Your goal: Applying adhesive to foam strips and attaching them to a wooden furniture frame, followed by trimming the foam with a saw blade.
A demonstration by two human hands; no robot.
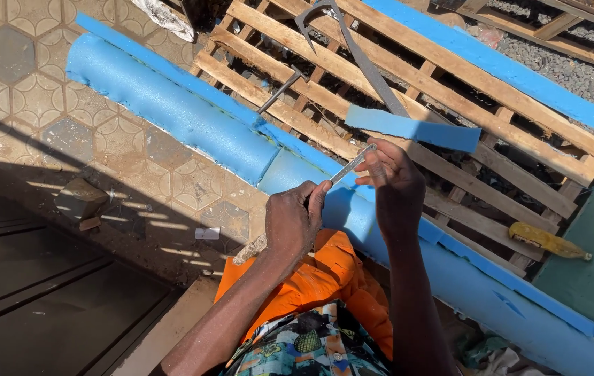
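My left hand point(295, 221) grips the wooden handle of a thin metal file point(348, 167), whose blade runs up to the right. My right hand point(394, 182) pinches the blade's far tip between its fingers. Both hands are held above a long blue foam half-round piece point(171, 104) that lies across the paving and against my orange-clad leg point(332, 268). A short flat blue foam strip point(412, 129) rests on the pallet just beyond my right hand.
A wooden pallet point(492, 118) lies ahead with a long blue foam board point(492, 63), a hammer point(279, 90) and a curved metal blade point(366, 63) on it. A yellow-handled tool point(548, 241) sits at its right edge. A stone block point(79, 198) lies on the patterned paving left.
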